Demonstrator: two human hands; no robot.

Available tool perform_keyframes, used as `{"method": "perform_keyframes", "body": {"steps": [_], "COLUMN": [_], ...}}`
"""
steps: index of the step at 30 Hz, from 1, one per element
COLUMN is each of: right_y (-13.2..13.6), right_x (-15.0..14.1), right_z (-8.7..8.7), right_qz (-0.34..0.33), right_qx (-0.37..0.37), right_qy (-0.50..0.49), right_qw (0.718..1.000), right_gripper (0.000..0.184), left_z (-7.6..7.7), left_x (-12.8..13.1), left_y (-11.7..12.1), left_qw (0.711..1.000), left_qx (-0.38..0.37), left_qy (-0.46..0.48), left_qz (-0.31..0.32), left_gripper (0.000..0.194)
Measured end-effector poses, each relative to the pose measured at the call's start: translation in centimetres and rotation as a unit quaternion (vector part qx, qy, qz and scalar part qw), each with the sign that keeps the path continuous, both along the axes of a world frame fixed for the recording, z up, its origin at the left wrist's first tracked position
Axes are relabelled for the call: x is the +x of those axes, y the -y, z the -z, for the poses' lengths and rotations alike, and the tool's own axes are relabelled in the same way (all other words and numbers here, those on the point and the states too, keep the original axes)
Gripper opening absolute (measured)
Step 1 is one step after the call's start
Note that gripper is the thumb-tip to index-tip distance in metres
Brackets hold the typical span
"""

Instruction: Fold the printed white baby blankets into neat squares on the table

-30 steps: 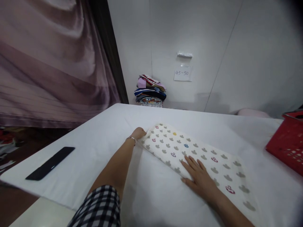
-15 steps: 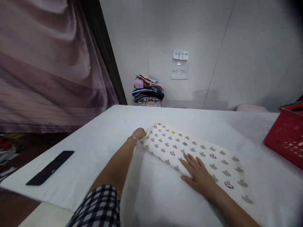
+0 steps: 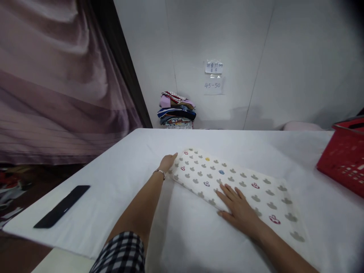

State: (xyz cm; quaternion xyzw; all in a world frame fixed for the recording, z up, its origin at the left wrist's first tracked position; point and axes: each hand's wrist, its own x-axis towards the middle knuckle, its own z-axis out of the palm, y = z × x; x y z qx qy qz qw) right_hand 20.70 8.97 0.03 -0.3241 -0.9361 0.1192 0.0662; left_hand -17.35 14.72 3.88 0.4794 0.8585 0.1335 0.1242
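Two bare hands on a patterned cloth, flat on the white bench [image 3: 113, 167] — left hand [image 3: 167, 162] at the left end of the printed cloth [image 3: 199, 170], its grip unclear; right hand [image 3: 237, 210] palm down, fingers spread, on the near edge.

wall [image 3: 301, 64]: pale panels, thin seams [image 3: 258, 68], two paper signs [image 3: 214, 85]
table [image 3: 119, 163]: white top
curtain [image 3: 57, 87]: pinkish, beyond table's left edge
floor [image 3: 25, 248]: dark reddish-brown
light: soft, faint shadows [image 3: 247, 113]
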Motion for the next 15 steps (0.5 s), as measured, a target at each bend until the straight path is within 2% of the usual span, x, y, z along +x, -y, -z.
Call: {"method": "perform_keyframes", "body": {"steps": [7, 10, 13, 15], "right_y": [0.1, 0.0, 0.2, 0.3], "right_x": [-0.1, -0.2, -0.3, -0.3], "right_z": [-0.7, -0.8, -1.3, -2.1], "right_qz": [0.002, 0.005, 0.012, 0.016], "right_qx": [-0.027, -0.039, -0.060, -0.085], "right_qy": [0.004, 0.008, 0.012, 0.016], "right_qw": [1.000, 0.999, 0.998, 0.996], "right_gripper": [0.062, 0.062, 0.062, 0.064], "left_z": [0.3, 0.5, 1.1, 1.5], "left_x": [2.6, 3.8, 4.5, 4.6], "left_y": [0.8, 0.9, 0.8, 0.7], "left_qw": [0.994, 0.977, 0.972, 0.973], "left_qx": [0.063, 0.128, 0.079, 0.030], "left_qy": [-0.084, -0.163, -0.169, -0.161], "left_qz": [-0.008, 0.056, 0.143, 0.162], "left_gripper": [0.039, 0.046, 0.050, 0.051]}}
